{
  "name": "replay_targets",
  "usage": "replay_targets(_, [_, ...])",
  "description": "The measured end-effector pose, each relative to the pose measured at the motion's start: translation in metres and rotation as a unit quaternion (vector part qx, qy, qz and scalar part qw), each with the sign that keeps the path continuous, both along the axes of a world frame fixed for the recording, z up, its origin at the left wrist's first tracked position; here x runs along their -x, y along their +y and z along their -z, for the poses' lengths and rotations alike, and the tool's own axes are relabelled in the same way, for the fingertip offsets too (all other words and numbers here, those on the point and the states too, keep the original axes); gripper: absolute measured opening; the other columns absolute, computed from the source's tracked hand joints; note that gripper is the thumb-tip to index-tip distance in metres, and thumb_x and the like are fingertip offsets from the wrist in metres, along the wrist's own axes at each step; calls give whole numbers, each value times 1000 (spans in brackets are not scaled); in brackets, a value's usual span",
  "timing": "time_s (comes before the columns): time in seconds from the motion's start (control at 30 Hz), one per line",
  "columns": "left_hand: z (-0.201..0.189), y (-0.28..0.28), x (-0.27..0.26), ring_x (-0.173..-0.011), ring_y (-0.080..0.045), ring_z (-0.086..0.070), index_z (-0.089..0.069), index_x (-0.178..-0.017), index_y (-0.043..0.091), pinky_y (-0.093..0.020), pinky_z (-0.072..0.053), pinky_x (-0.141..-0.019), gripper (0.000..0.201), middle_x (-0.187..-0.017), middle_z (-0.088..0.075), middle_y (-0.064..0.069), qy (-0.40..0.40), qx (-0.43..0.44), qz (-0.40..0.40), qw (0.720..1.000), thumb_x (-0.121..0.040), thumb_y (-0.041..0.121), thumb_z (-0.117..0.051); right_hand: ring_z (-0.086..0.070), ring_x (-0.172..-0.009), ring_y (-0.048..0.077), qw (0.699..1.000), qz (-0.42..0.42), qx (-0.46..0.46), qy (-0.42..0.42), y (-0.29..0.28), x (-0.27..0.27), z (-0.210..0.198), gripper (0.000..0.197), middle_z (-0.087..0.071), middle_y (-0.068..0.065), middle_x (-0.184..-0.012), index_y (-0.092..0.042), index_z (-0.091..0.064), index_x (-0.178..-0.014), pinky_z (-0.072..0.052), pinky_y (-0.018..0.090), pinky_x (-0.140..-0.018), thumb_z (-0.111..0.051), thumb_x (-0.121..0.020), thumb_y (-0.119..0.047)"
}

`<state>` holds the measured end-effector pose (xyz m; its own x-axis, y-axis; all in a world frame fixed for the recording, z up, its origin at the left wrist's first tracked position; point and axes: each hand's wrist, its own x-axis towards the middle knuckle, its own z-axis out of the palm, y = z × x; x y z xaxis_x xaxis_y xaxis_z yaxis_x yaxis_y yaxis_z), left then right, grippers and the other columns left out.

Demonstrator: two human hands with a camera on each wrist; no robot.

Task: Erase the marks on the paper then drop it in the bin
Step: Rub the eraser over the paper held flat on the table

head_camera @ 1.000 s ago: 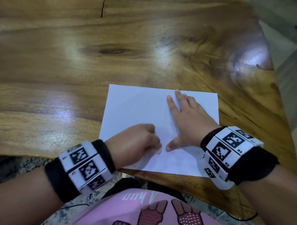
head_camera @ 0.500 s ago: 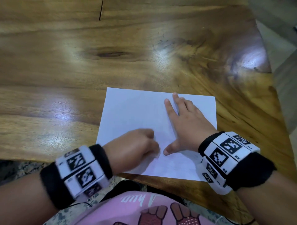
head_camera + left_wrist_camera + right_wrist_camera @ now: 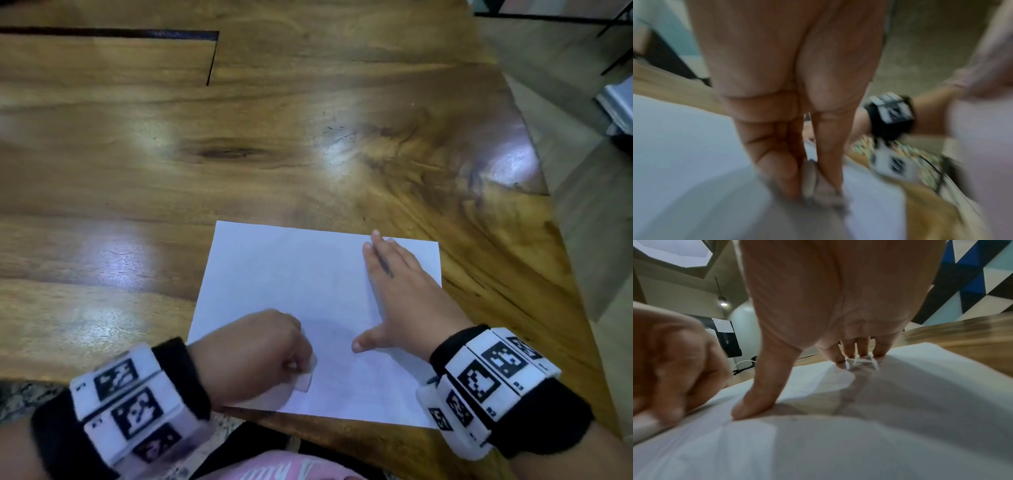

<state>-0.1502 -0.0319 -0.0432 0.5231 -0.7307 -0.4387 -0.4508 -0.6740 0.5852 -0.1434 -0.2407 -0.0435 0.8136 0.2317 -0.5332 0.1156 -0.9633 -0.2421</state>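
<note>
You are seated at a glossy wooden tabletop (image 3: pixel 308 154), looking down at a white sheet of paper (image 3: pixel 291 281) that lies flat in the lower centre of the head view, its near edge at the tabletop's front edge.

Your left hand (image 3: pixel 253 353), at the lower left of the sheet, is curled, its fingers and thumb pinching a small pale eraser (image 3: pixel 306 380) whose tip pokes out below the knuckles and meets the paper. The left wrist view is blurred but shows the eraser (image 3: pixel 813 181) squeezed between fingertips and touching the sheet.

Your right hand (image 3: pixel 404 301) lies flat on the right side of the sheet, fingers straight and close together pointing to the upper right, thumb spread out to the left. In the right wrist view the thumb (image 3: pixel 760 386) and fingertips press the paper (image 3: pixel 859 434) down.

Judging from this, you are in the erasing step: one hand rubs, the other steadies the sheet. Any marks are too faint to make out from the head view, so how much remains cannot be told.

No bin shows in any view. The next move likely calls for short rubbing strokes while the flat hand holds firm, so the thin sheet does not wrinkle or slide. After that you would need to lift the paper, and locate the bin off-frame.
</note>
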Motion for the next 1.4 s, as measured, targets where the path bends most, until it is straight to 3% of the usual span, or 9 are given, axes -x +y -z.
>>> replay_targets(0.13, [-13, -19, -54, -64, -14, -56, -71, -86, 20, -3, -32, -57, 19, -71, -67, 0, -70, 13, -103, 992, -72, 10, -65, 19, -142, 13, 1000, -6, -5, -9, -2, 1, 1, 133, 29, -5, -153, -21, 17, -149, 2, 25, -113, -73, -61, -65])
replay_targets(0.23, [-15, -42, -84, -58, -12, -50, -68, -92, 16, -12, -32, -50, 16, -61, -60, 3, -88, 30, -196, 976, -76, 15, -67, 19, -142, 14, 1000, -10, -6, -11, -3, 1, 2, 131, 30, -5, -153, -24, 18, -148, 2, 25, -113, -72, -61, -66])
replay_targets(0.33, [-8, -60, -93, -67, -16, -49, -67, -94, 13, -26, -24, -51, 16, -79, -67, -4, -122, 24, -227, 966, -79, 18, -64, 18, -142, 16, 1000, -11, -5, -14, -3, 0, 2, 131, 29, -4, -153, -24, 17, -148, 0, 27, -114, -71, -62, -66])
replay_targets(0.43, [2, -61, -80, -71, -16, -47, -67, -93, 11, -21, -25, -58, 16, -83, -62, -7, -126, 39, -230, 964, -81, 20, -62, 16, -143, 17, 1000, -16, -2, -21, -4, 0, 3, 131, 27, -2, -154, -22, 16, -149, -1, 27, -115, -71, -61, -67])
replay_targets(0.63, [5, -33, -39, -65, -17, -53, -70, -75, 19, -11, -29, -54, 8, -69, -57, -2, -76, 42, -70, 994, -76, 24, -63, 17, -143, 18, 999, -18, 3, -29, -4, 1, 5, 131, 27, -1, -154, -23, 16, -149, 0, 28, -115, -71, -61, -67])
replay_targets(0.73, [5, -44, -70, -66, -17, -52, -69, -88, 14, -13, -31, -53, 12, -76, -67, -9, -120, 49, -122, 984, -77, 17, -66, 19, -143, 17, 1000, -17, 2, -25, -3, 1, 5, 131, 28, -1, -154, -23, 17, -148, 2, 26, -114, -70, -61, -68])
replay_targets(0.87, [9, -60, -91, -72, -19, -47, -65, -92, 11, -23, -28, -61, 14, -79, -53, -3, -155, 39, -178, 971, -80, 17, -62, 20, -142, 16, 1000, -13, -3, -19, -3, 0, 4, 131, 29, -2, -153, -23, 18, -148, 2, 25, -113, -70, -62, -67])
replay_targets(1.1, [9, -34, -40, -63, -13, -45, -66, -79, 18, -17, -28, -60, 7, -71, -45, 3, -91, 76, -28, 993, -80, 19, -60, 21, -142, 16, 1000, -9, -9, -17, -3, 1, 4, 131, 31, -2, -153, -24, 19, -148, 3, 25, -113, -71, -62, -66])
replay_targets(1.4, [16, -53, -75, -71, -24, -52, -65, -81, 7, -26, -36, -63, 10, -80, -53, -9, -168, 80, -137, 973, -80, 14, -58, 20, -142, 15, 1000, -3, -13, -11, -3, 1, 4, 131, 30, -4, -153, -25, 19, -148, 3, 24, -113, -71, -62, -65])
